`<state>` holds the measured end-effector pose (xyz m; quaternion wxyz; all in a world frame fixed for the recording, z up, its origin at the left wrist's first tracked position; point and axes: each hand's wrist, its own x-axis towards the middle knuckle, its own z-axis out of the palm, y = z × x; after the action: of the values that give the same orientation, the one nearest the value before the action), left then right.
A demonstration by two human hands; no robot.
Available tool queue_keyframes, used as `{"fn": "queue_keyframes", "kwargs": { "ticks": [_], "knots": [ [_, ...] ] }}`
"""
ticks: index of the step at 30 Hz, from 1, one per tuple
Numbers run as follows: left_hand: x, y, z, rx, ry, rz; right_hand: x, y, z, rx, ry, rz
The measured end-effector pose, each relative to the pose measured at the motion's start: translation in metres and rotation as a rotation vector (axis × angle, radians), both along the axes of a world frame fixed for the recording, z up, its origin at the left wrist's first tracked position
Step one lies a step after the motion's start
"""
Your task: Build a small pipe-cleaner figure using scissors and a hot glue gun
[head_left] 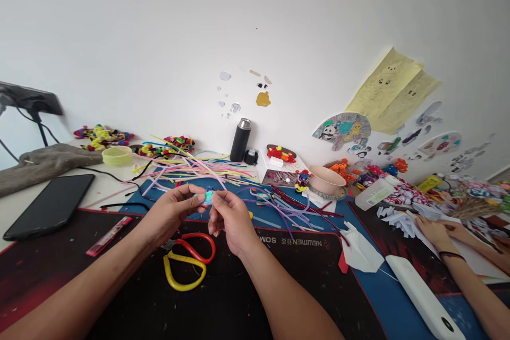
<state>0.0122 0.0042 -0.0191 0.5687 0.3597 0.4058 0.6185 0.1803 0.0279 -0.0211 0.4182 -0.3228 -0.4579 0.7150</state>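
A small turquoise fuzzy piece is pinched between both hands above the dark mat. My left hand grips its left side with thumb and fingers. On the right side, my right hand holds it between thumb and index finger, the other fingers curled. Scissors with one red and one yellow handle lie on the mat just below my hands, their blades partly hidden by my left hand. Behind the hands spread pink and yellow pipe cleaners, with purple ones to the right.
A black tablet and a red-labelled pack lie left. At the back are a black flask and a beige bowl. A white mask and white device lie right, near another person's hands.
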Motion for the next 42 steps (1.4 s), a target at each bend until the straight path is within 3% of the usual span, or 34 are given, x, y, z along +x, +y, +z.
{"fn": "queue_keyframes", "kwargs": {
  "ticks": [8, 29, 42],
  "knots": [
    [0.0019, 0.0002, -0.0010, 0.004, -0.008, 0.009, 0.0028, 0.0024, 0.0028, -0.015, -0.029, 0.026],
    [-0.0001, 0.0003, 0.0008, 0.086, 0.278, 0.050, 0.0002, 0.0041, -0.0070, -0.021, -0.025, 0.010],
    [0.0044, -0.0036, 0.0063, 0.072, 0.248, 0.056, 0.0023, 0.0039, -0.0058, -0.027, -0.031, 0.035]
  ]
}}
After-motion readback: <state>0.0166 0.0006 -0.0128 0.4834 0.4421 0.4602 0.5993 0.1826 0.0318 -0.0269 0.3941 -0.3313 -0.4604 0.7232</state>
